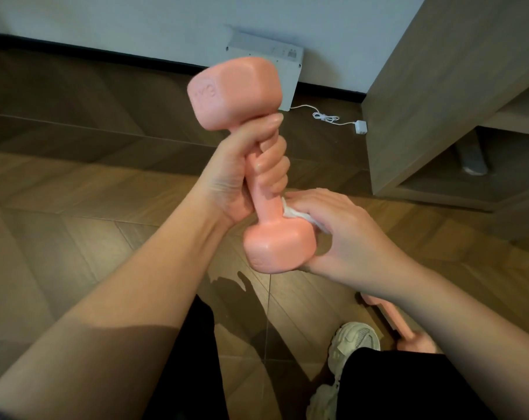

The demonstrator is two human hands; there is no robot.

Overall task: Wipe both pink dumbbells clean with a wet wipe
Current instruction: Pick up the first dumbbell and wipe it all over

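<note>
Wooden herringbone floor (75, 207) runs to a white wall. Over it the left hand (245, 174) holds one pink dumbbell (266, 204) near upright, fingers (275, 168) curled tight round the upper handle. Just below those fingers the right hand (348, 234) pinches a wet wipe (299, 215) against the handle where it meets the lower head, so it is the hand nearer that head. The second dumbbell (414, 344) lies on the floor, well below and apart from both sets of fingers, near a white shoe (352, 341).
</note>
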